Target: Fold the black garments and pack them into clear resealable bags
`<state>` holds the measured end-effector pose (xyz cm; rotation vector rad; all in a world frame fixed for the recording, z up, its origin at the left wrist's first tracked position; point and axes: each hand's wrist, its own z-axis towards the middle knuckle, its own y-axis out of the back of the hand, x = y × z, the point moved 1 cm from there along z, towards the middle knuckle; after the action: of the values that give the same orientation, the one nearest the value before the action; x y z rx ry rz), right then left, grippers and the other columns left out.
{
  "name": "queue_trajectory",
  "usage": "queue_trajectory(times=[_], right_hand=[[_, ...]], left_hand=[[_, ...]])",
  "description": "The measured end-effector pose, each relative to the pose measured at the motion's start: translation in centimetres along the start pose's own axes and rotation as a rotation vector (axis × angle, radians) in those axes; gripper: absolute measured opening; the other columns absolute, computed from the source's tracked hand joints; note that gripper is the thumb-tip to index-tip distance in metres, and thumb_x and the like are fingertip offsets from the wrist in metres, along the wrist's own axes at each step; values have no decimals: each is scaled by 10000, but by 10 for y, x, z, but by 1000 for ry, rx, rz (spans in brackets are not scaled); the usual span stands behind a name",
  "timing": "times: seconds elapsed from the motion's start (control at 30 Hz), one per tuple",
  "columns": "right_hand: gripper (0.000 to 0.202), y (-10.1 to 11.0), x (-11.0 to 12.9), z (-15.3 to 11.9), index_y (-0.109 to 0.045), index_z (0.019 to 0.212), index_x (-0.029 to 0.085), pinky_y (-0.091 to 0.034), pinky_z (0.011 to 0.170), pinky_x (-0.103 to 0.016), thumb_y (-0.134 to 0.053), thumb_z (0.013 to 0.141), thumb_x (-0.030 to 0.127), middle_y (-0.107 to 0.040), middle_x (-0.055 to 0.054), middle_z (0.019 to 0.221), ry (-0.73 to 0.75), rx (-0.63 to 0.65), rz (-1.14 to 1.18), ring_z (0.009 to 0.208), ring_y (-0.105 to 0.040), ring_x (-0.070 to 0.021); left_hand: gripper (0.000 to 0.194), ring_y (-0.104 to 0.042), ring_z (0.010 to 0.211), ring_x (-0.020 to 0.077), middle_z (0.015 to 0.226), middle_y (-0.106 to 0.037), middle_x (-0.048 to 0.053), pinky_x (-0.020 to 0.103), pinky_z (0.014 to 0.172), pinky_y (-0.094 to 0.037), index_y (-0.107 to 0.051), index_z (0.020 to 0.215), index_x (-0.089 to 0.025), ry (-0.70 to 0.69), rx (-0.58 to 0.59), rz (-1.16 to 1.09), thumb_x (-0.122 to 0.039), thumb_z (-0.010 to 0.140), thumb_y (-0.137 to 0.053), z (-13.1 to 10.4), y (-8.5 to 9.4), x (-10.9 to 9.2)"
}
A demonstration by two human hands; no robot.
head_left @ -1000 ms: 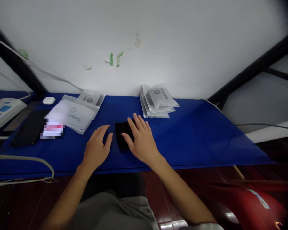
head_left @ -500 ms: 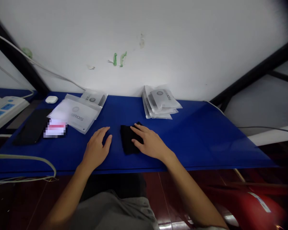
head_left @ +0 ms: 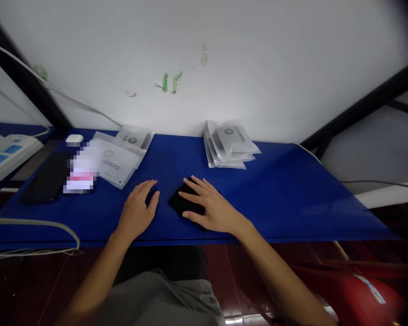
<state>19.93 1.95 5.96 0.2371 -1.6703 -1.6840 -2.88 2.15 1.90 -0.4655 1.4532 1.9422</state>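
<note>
A folded piece of black cloth (head_left: 181, 203) lies on the blue tabletop (head_left: 272, 190), turned at an angle. Over it rests my right hand (head_left: 212, 206), palm down with fingers spread, covering much of its right side. My left hand (head_left: 138, 207) lies on the tabletop to the left of the cloth, fingers apart and holding nothing. A gap of blue surface separates that hand from the cloth.
Several frosted zip bags (head_left: 236, 140) are stacked against the wall. More zip bags (head_left: 117, 163) lie at left, near a black phone (head_left: 44, 181), a white earbud case (head_left: 75, 138) and a power strip (head_left: 10, 154). A cable (head_left: 64, 228) loops over the front-left edge.
My right hand has turned the black cloth on the table and shifted slightly toward me, its fingers spread wider. The left hand stays in place.
</note>
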Motion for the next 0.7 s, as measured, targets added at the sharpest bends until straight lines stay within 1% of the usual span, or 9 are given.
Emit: queue_trajectory(times=[0.07, 0.2, 0.3, 0.37, 0.47, 0.57, 0.63, 0.7], right_hand=[[563, -11, 0, 3, -504, 1362, 238, -239, 1121, -600, -505, 888, 541, -358, -110, 1509, -31, 0, 11, 1428, -228, -307], [499, -28, 5, 12, -506, 1364, 202, -200, 1120, -632, -408, 948, 461, -349, -131, 1512, -201, -132, -46, 1435, -197, -328], [495, -36, 8, 17, -493, 1373, 156, -183, 1123, -637, -374, 960, 402, -341, -160, 1513, -304, -211, -77, 1437, -185, -337], [503, -36, 7, 18, -468, 1391, 152, -183, 1121, -638, -360, 961, 389, -323, -161, 1521, -330, -217, -69, 1438, -180, -335], [520, -30, 2, 14, -416, 1426, 178, -195, 1119, -633, -343, 966, 409, -287, -140, 1539, -294, -148, -41, 1445, -159, -318], [563, -22, -4, 9, -356, 1458, 213, -181, 1139, -598, -360, 959, 476, -224, -105, 1565, -172, -66, -36, 1454, -123, -285], [598, -21, -7, 6, -339, 1466, 219, -175, 1150, -578, -380, 947, 513, -222, -96, 1566, -122, -50, -53, 1456, -116, -274], [609, -24, -10, 5, -342, 1465, 211, -184, 1152, -571, -387, 943, 521, -255, -101, 1556, -116, -68, -77, 1454, -133, -270]], left_hand=[[371, -539, 1204, 239, 1256, -610, 110, 468, 1057, -410, -566, 1228, -185, 3, 6, 4, -346, 923, -429, 0, 0, 0], [374, -537, 1203, 238, 1254, -610, 114, 465, 1066, -401, -571, 1221, -171, 7, 9, 0, -345, 923, -427, 0, 0, 0], [368, -530, 1214, 232, 1265, -604, 105, 462, 1072, -397, -568, 1225, -188, 13, 10, -8, -346, 923, -430, -1, 0, 1], [361, -528, 1218, 229, 1269, -602, 102, 461, 1070, -400, -566, 1225, -196, 9, 8, -23, -340, 923, -431, -1, 0, 2], [357, -526, 1218, 225, 1269, -601, 102, 462, 1066, -404, -565, 1222, -193, 0, 10, -40, -335, 923, -430, -1, -1, 3], [348, -527, 1211, 223, 1260, -601, 100, 459, 1063, -406, -566, 1217, -187, -11, 17, -27, -321, 923, -435, -1, -2, 4], [341, -528, 1204, 224, 1255, -599, 101, 453, 1055, -412, -563, 1218, -186, -32, 15, -3, -304, 924, -437, -1, -2, 4], [338, -531, 1189, 227, 1244, -598, 102, 439, 1038, -428, -559, 1223, -181, -60, 5, 37, -286, 924, -441, 1, -1, 5]])
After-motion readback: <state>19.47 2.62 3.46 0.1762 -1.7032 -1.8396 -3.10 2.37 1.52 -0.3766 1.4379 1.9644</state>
